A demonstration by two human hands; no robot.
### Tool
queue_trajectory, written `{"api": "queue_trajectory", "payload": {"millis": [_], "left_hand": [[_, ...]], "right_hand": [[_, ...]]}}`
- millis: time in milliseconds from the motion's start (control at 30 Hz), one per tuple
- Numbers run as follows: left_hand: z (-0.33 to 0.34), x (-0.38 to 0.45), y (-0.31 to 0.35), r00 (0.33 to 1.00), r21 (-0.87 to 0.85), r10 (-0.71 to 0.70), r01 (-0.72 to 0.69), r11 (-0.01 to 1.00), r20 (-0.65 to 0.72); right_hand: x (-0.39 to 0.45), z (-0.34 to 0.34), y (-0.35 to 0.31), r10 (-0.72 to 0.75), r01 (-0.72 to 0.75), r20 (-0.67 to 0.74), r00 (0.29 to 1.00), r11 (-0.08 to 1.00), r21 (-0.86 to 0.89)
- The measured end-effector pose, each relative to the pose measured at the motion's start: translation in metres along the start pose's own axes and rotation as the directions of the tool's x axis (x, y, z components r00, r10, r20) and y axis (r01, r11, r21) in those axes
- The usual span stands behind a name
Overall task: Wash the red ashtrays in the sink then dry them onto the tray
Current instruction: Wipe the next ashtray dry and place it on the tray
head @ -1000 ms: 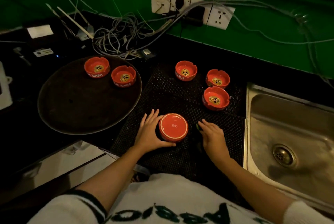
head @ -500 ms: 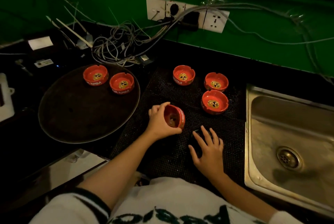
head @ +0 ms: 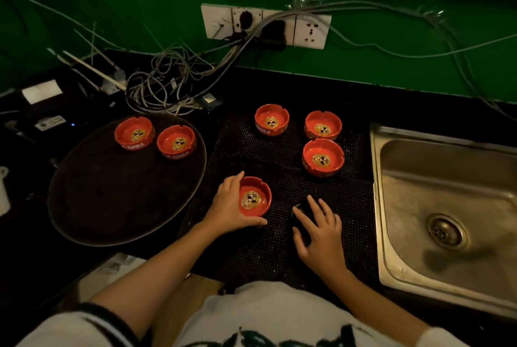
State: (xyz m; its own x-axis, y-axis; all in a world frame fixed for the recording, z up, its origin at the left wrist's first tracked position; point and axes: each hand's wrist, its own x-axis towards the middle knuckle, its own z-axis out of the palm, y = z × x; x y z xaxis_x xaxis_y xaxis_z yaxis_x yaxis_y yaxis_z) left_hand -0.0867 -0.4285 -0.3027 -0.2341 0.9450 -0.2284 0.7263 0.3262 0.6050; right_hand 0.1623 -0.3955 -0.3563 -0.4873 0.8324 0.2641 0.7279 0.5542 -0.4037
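Note:
My left hand (head: pixel 228 206) grips a red ashtray (head: pixel 255 197) by its left side, mouth up, low over the black mesh mat (head: pixel 282 248). My right hand (head: pixel 319 234) lies with fingers spread on a small dark object (head: pixel 298 208) on the mat, too dark to identify. Three more red ashtrays stand upright on the mat's far part: one at the back (head: pixel 271 120), one to its right (head: pixel 323 125) and one nearer (head: pixel 322 157). Two red ashtrays (head: pixel 134 132) (head: pixel 176 141) sit at the far edge of the round dark tray (head: pixel 112 201) on the left.
A steel sink (head: pixel 447 195) with a drain lies to the right of the mat. A tangle of cables (head: pixel 167 86) and a wall socket strip (head: pixel 265 24) sit behind on the black counter, below the green wall.
My left hand has lifted the ashtray that lay upside down and turned it mouth up. My right hand has shifted a little and spread over the dark object.

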Motion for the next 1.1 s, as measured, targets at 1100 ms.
{"api": "queue_trajectory", "payload": {"millis": [1100], "left_hand": [[-0.206, 0.006, -0.269, 0.681, -0.37, -0.46, 0.287, 0.883, -0.57]], "right_hand": [[0.131, 0.087, -0.113, -0.055, 0.056, -0.026, 0.998, 0.998, 0.031]]}}
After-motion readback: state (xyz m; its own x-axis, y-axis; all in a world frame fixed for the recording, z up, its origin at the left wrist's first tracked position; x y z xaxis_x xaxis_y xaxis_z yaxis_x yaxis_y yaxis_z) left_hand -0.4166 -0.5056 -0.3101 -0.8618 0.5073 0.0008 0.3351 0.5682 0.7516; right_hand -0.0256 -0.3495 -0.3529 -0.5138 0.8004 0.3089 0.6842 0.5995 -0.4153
